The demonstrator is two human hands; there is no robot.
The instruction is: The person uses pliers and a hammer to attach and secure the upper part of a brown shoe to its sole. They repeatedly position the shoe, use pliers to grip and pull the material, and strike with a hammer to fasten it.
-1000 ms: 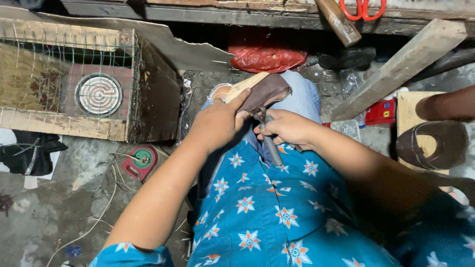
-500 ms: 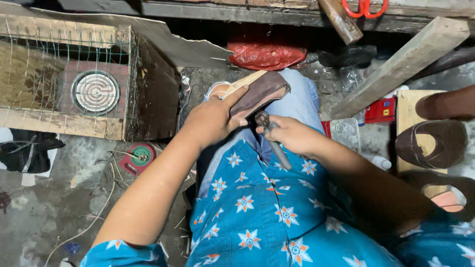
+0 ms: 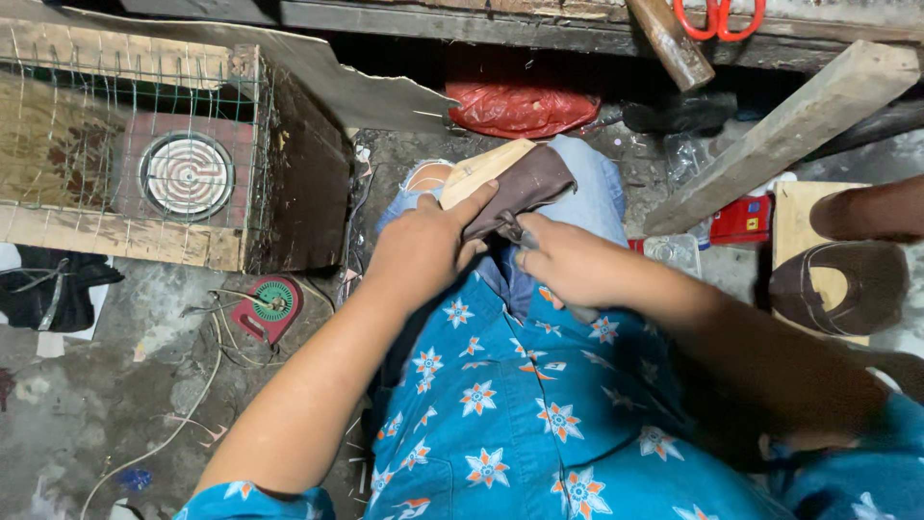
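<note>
Kept the leather draped over the wood block on the raised knee, in the middle of the view. Clamped it there with the left hand, fingers curled at the block's near side and thumb stretched across the leather's lower edge. Brought the right hand up against that same edge, closer than half a second before, fist shut round a metal tool. Showed little more than the tool's tip at the leather now, with the handle, plain to see a second earlier, mostly hidden under the palm. Could not tell whether that tip gripped the leather or only touched it. Shifted the block hardly at all between pictures. Left untouched the hammer handle, scissors and plank beyond the knee, and the brown shoe off to the right.
</note>
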